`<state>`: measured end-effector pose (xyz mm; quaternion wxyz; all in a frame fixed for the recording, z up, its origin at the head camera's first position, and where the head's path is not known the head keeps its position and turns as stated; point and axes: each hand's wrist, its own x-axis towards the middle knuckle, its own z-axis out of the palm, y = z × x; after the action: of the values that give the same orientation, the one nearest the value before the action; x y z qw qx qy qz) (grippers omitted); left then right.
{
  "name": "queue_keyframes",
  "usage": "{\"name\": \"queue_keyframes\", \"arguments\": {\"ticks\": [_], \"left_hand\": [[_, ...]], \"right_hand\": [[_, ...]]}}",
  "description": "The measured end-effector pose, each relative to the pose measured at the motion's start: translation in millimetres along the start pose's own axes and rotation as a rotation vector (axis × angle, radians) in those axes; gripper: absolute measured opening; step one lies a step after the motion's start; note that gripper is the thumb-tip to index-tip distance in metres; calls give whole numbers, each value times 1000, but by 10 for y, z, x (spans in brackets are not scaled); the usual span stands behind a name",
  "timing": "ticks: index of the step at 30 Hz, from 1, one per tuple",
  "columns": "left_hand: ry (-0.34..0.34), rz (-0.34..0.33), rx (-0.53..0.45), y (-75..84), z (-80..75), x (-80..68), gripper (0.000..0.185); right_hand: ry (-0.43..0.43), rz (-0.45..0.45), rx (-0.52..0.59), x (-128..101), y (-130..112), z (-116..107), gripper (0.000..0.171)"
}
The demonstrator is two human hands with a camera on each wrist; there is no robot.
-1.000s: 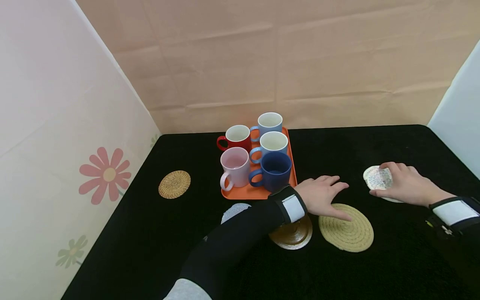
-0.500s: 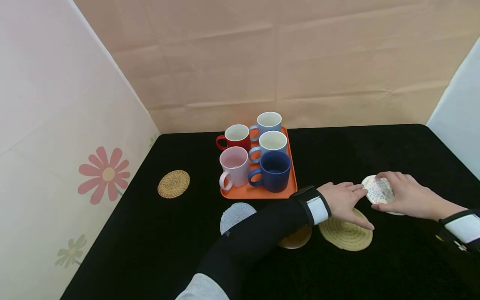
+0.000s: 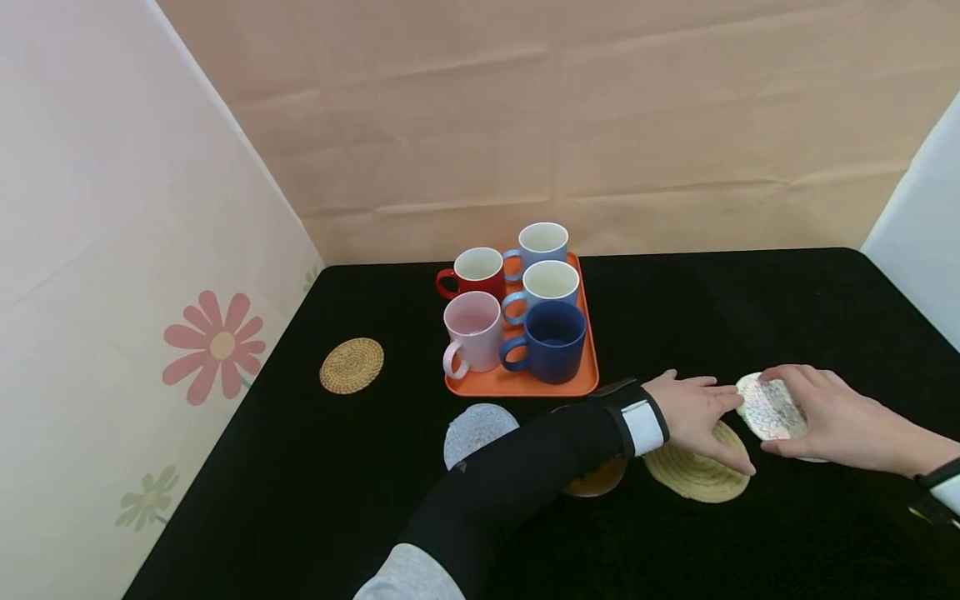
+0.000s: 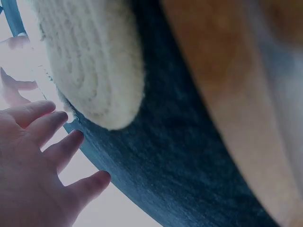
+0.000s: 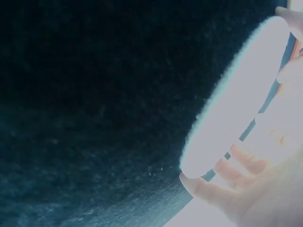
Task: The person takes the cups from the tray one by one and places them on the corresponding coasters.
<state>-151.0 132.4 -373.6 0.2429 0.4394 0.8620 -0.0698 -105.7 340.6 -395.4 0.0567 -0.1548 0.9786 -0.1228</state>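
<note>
In the head view, a round white speckled coaster [image 3: 768,408] lies at the right of the table. My right hand [image 3: 855,421] holds it with the thumb on its near edge and fingers on its far edge. The right wrist view shows the coaster [image 5: 236,99] overexposed, with fingertips along its rim. My left hand [image 3: 697,421] spreads its fingers over a straw-coloured spiral-woven mat [image 3: 697,475], fingertips close to the white coaster's left edge; whether they touch it I cannot tell. Those spread fingers also appear in the left wrist view, beside the pale mat [image 4: 94,66].
An orange tray [image 3: 487,385] bears a red mug [image 3: 480,271], a pink mug [image 3: 472,333], two light blue mugs and a dark blue mug [image 3: 553,342]. A grey disc [image 3: 472,429] and brown disc [image 3: 600,481] lie partly under the left sleeve. A woven coaster [image 3: 352,365] lies left.
The white coaster and my right hand have shifted nearer to me. My left hand has reached further right, from the woven mat towards the white coaster.
</note>
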Motion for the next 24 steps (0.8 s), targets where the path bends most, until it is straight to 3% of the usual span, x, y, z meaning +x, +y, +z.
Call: {"name": "queue_keyframes", "arguments": {"ticks": [9,17,24], "left_hand": [[-30,16,40,120,12,7,75],[-29,63,47,163,53,-14,73],[-12,51,59,96,60,-84,77]], "right_hand": [[31,-14,-20,-134,30,67,87],[4,5,-28,-204,68,100,90],[26,-1,-35,-246,41,107,89]]}}
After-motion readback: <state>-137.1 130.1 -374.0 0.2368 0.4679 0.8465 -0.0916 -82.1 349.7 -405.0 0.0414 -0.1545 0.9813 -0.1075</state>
